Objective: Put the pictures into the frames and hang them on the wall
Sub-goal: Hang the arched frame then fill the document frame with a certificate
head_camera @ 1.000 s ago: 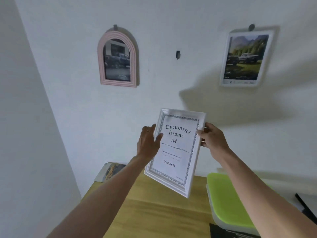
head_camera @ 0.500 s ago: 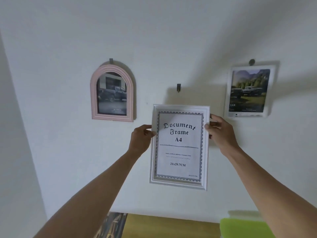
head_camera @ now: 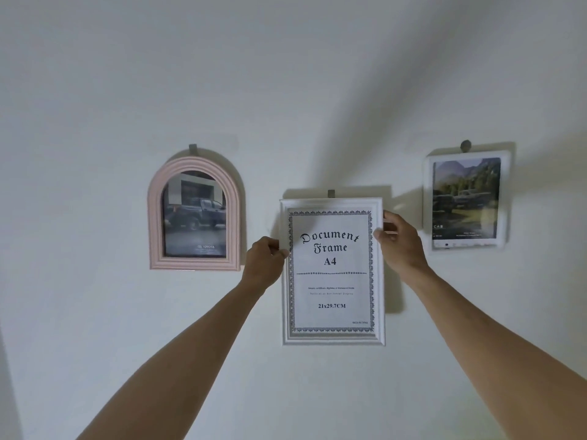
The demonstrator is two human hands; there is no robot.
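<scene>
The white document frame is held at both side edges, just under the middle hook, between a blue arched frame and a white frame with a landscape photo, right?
Not quite: in the head view the arched frame is pink. The rest holds: left hand and right hand grip the document frame under the hook, landscape frame beside it.

**White frame raised to the middle hook**

The white frame (head_camera: 332,271) comes up from low over the table, where it tilted a second ago, and now stands upright against the wall (head_camera: 95,90). Half a second back its top edge sat below the middle hook (head_camera: 331,193); now that edge meets the hook, covering its lower part. The left hand (head_camera: 265,265) and right hand (head_camera: 401,246) rise with it, gripping the side edges higher on the wall. The table and the green lid have dropped out of view as the camera tips upward.
</scene>
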